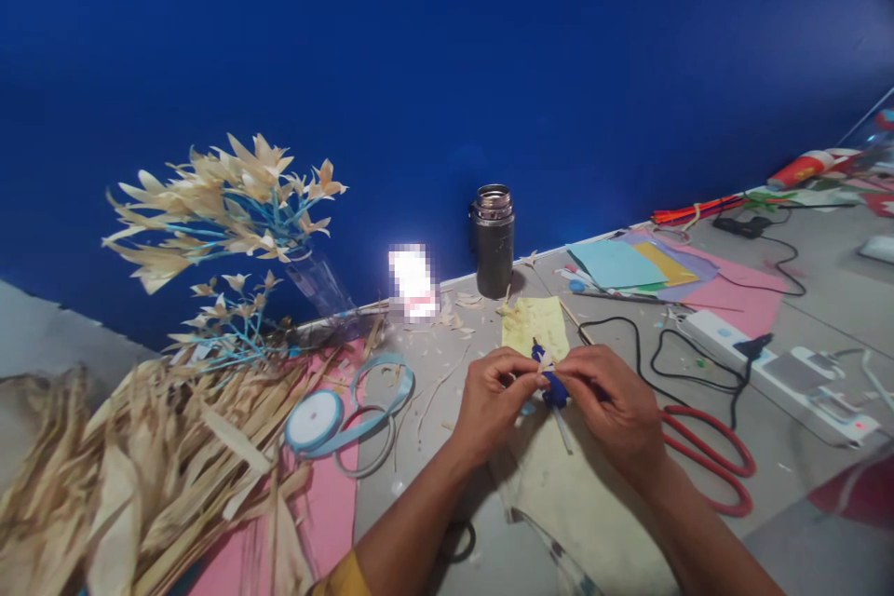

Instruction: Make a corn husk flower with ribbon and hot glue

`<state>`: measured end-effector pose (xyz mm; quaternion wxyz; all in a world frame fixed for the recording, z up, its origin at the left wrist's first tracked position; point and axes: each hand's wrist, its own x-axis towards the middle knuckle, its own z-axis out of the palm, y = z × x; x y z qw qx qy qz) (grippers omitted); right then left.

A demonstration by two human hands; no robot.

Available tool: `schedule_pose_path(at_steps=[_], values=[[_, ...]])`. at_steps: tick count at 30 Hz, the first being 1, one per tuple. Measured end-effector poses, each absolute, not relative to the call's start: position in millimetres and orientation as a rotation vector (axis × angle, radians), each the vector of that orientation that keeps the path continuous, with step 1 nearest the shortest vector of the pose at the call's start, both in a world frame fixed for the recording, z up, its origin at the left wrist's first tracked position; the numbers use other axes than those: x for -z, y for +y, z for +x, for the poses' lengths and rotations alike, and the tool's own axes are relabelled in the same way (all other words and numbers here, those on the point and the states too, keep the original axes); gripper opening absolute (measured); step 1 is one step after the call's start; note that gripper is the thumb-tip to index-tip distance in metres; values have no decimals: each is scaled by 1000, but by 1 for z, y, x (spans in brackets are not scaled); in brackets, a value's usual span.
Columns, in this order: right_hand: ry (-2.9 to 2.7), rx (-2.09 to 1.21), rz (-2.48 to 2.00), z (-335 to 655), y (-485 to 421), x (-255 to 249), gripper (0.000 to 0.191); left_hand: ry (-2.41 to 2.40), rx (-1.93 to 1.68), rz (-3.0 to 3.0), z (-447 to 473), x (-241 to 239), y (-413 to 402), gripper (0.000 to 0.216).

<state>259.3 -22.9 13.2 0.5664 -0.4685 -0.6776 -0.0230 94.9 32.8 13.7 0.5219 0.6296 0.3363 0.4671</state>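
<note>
Above the table, my left hand [490,402] and my right hand [618,414] meet with thumbs and fingertips pinched together. Between them is a small pale piece of dried husk [546,360], mostly covered by the fingers. Just behind and under the fingertips lies a blue glue gun [557,390], partly hidden, with a whitish glue stick [562,433] coming out of its rear. Its dark tip points toward a yellow paper [535,321] with bits on it. To the right of my right hand are large scissors with red handles [723,480].
Dried husks [168,466] are heaped at left, beside a ribbon spool [314,421]. Husk flowers [230,205] lean in a clear vase [321,284]. An uncapped dark flask [494,247] stands by the blue wall. A power strip [775,372] with black cables and coloured papers [615,263] lie at right.
</note>
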Motion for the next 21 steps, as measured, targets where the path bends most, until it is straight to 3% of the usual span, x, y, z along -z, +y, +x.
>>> schedule_pose_path(at_steps=[21], values=[[-1588, -147, -1254, 265, -32, 11, 8, 813, -1320, 1497, 92, -18, 21, 11]])
